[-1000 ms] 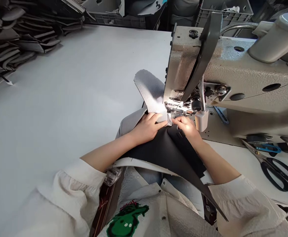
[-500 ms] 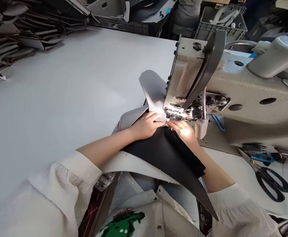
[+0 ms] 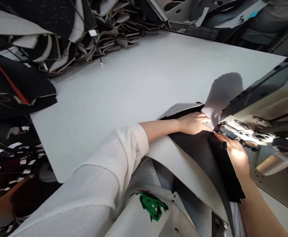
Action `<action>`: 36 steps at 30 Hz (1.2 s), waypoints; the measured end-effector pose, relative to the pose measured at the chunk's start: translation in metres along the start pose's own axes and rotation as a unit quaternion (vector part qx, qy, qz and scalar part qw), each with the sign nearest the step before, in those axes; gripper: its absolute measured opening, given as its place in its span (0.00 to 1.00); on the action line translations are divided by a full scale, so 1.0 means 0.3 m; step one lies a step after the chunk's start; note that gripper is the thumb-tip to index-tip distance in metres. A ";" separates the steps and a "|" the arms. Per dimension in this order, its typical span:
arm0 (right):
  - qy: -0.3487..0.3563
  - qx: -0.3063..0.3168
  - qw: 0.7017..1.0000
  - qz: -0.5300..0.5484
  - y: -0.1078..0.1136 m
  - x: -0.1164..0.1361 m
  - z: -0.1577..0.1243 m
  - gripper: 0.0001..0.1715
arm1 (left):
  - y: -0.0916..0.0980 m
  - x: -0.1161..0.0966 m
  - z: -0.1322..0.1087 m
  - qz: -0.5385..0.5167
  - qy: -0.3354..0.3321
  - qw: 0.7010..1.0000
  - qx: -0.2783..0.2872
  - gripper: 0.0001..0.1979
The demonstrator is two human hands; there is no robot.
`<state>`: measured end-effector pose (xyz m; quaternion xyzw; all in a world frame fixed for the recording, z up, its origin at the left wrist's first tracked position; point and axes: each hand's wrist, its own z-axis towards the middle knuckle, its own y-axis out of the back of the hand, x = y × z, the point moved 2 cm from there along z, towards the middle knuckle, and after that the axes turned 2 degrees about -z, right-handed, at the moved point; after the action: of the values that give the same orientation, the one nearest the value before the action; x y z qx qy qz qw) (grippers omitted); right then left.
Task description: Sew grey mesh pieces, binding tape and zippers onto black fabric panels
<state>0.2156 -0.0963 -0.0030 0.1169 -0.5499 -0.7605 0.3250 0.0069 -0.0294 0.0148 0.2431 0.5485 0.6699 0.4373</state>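
My left hand [image 3: 194,122] lies on a grey mesh fabric piece [image 3: 221,93], fingers curled and pressing it down just left of the sewing machine's presser foot [image 3: 229,131]. My right hand [image 3: 235,154] sits under the machine lamp, fingers pinched on the black fabric panel [image 3: 203,154] right below the foot. The black panel hangs off the table edge toward my lap. The sewing machine head [image 3: 269,108] fills the right side.
A wide white table [image 3: 124,89] stretches left and back. Stacks of cut dark and grey pieces [image 3: 60,36] pile along its far left edge, with more on the floor at left [image 3: 13,154]. Bins with scraps [image 3: 208,16] stand behind.
The view has swung left and tilted, so the machine now sits at the far right and the scissors are out of sight. Both hands stay at the presser foot on the fabric.
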 end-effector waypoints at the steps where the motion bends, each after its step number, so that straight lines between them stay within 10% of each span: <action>1: 0.001 0.001 1.000 0.011 0.002 0.004 -0.002 0.32 | 0.000 -0.003 -0.004 0.001 0.005 1.000 0.004 0.19; 16: -0.264 0.040 0.960 0.084 0.035 0.085 0.014 0.25 | 0.022 -0.018 -0.053 -0.013 0.024 0.997 -0.068 0.16; 23: -0.297 0.025 0.953 0.052 0.040 0.110 0.020 0.24 | 0.025 0.008 -0.026 -0.017 0.133 0.988 -0.076 0.15; 28: -0.280 0.033 0.958 0.050 0.028 0.171 0.007 0.22 | 0.066 -0.071 -0.116 0.069 0.209 0.975 -0.010 0.19; 32: -0.101 0.073 0.990 0.062 0.005 0.292 -0.053 0.22 | 0.166 -0.199 -0.330 0.124 0.216 0.966 0.065 0.22; 36: -0.053 0.049 0.996 0.056 0.013 0.340 -0.082 0.20 | 0.276 -0.316 -0.437 0.106 0.232 0.942 0.217 0.19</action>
<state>0.1525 -0.1793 0.0097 0.0612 -0.6088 -0.7184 0.3310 -0.0776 -0.1799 0.0712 0.2264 0.7383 0.6146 0.1610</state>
